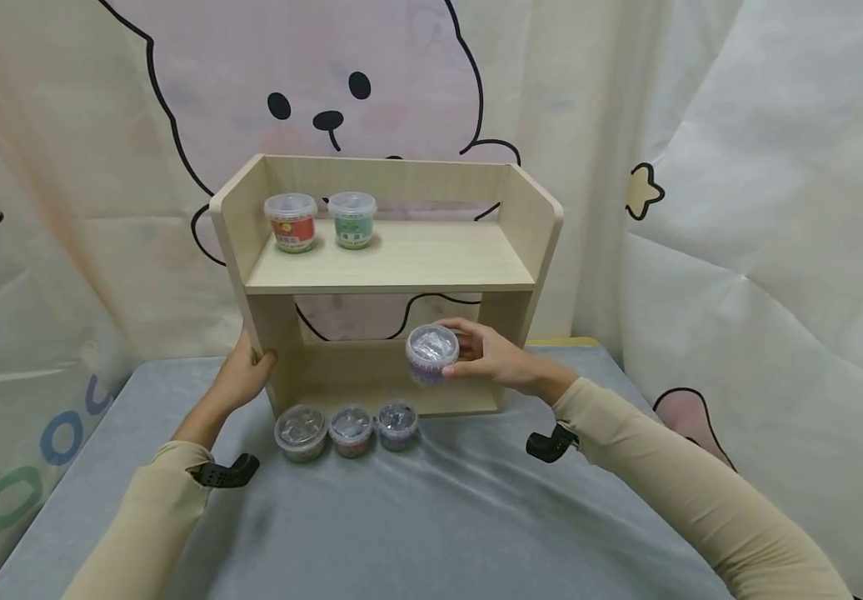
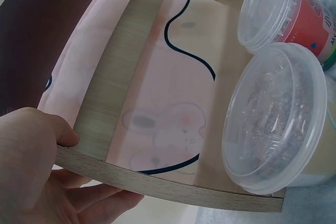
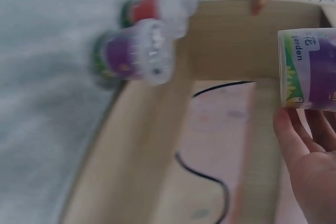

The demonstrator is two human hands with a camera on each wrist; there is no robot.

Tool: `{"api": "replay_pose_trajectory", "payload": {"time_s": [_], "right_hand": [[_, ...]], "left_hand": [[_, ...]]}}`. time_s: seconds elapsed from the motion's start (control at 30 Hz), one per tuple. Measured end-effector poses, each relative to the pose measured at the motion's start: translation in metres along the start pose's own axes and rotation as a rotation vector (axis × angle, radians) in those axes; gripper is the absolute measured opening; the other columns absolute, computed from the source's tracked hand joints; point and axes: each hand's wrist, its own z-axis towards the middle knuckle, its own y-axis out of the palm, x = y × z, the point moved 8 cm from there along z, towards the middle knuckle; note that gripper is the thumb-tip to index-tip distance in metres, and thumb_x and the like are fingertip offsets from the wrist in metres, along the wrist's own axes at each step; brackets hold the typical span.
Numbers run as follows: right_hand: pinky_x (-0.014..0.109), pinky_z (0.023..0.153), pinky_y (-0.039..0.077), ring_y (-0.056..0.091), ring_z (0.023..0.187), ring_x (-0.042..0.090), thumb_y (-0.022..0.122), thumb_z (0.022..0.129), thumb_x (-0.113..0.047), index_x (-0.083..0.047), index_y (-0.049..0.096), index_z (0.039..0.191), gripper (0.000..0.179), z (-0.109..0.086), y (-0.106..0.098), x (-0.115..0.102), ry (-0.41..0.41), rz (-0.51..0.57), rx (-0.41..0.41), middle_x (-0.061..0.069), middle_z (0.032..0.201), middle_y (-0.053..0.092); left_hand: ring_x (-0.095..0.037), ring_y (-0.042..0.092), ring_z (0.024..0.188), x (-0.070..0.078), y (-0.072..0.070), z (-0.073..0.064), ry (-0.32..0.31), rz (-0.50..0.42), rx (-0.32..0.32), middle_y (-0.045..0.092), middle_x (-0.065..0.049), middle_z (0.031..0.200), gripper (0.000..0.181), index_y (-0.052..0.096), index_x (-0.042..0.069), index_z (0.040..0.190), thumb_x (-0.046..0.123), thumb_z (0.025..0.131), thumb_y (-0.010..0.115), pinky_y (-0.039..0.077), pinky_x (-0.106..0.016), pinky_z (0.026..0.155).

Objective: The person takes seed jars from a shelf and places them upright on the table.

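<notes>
My right hand [image 1: 487,358] grips a small clear-lidded plastic tub [image 1: 432,350] in front of the lower part of a pale wooden shelf unit [image 1: 394,275]. In the right wrist view the tub [image 3: 310,69] shows a purple and green label printed "garden", with fingers [image 3: 294,135] round it. The left hand [image 1: 246,372] holds the edge of the unit's left side panel. From the left wrist view, its thumb [image 2: 65,132] lies on one face of the panel [image 2: 173,190] and the other fingers lie behind it.
Three lidded tubs, left [image 1: 301,432], middle [image 1: 351,429] and right [image 1: 397,425], stand in a row on the grey cloth [image 1: 439,525] before the unit. On the upper shelf are a red-labelled tub [image 1: 292,223] and a green-labelled tub [image 1: 352,221]. A printed curtain [image 1: 574,100] hangs behind.
</notes>
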Motion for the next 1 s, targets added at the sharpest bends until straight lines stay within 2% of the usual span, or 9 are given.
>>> {"api": "replay_pose_trajectory", "payload": {"time_s": [0.2,0.33,0.5,0.63,0.8,1.0], "right_hand": [[0.031,0.099,0.054,0.064,0.118,0.014,0.075,0.089,-0.006,-0.003,0.033,0.153,0.077,-0.007,-0.001,0.044,0.083,0.054,0.007,0.024,0.145,0.053],[0.029,0.099,0.054,0.063,0.119,0.016,0.076,0.088,-0.007,-0.003,0.032,0.153,0.079,-0.013,0.0,0.066,0.128,0.048,-0.001,0.025,0.147,0.052],[0.03,0.102,0.052,0.058,0.13,0.026,0.077,0.088,-0.01,-0.005,0.031,0.153,0.079,-0.016,0.0,0.092,0.17,0.017,-0.026,0.024,0.15,0.05],[0.032,0.103,0.05,0.053,0.136,0.033,0.077,0.088,-0.008,-0.006,0.032,0.153,0.079,-0.018,0.0,0.113,0.205,0.01,-0.016,0.023,0.151,0.05],[0.03,0.103,0.049,0.051,0.138,0.036,0.077,0.088,-0.009,-0.004,0.031,0.152,0.078,-0.019,0.004,0.133,0.208,-0.007,-0.025,0.024,0.152,0.049],[0.028,0.102,0.048,0.053,0.135,0.033,0.076,0.089,-0.008,-0.005,0.033,0.151,0.076,-0.017,0.009,0.145,0.212,-0.035,-0.044,0.023,0.152,0.049]], "left_hand": [[-0.06,0.04,0.136,-0.001,0.001,0.001,-0.005,0.002,0.003,0.035,-0.04,0.151,0.069,0.001,0.008,0.162,0.012,0.104,0.039,0.039,-0.073,0.103],[-0.06,0.041,0.135,-0.001,0.001,0.002,-0.005,0.003,0.006,0.036,-0.04,0.151,0.069,0.003,0.008,0.162,0.012,0.104,0.04,0.04,-0.072,0.103],[-0.06,0.041,0.135,-0.001,0.001,0.002,-0.012,0.007,0.011,0.037,-0.04,0.15,0.068,0.006,0.007,0.161,0.012,0.104,0.041,0.04,-0.072,0.103],[-0.06,0.041,0.135,-0.001,0.001,0.003,-0.02,0.009,0.009,0.037,-0.039,0.151,0.07,0.004,0.009,0.162,0.012,0.103,0.042,0.04,-0.072,0.104],[-0.059,0.043,0.134,-0.001,0.002,0.003,-0.026,0.017,0.011,0.039,-0.039,0.15,0.069,0.006,0.009,0.161,0.012,0.103,0.042,0.04,-0.071,0.104],[-0.059,0.042,0.135,-0.003,0.001,0.003,-0.032,0.011,0.019,0.039,-0.039,0.15,0.067,0.009,0.008,0.161,0.012,0.103,0.043,0.039,-0.071,0.105]]}}
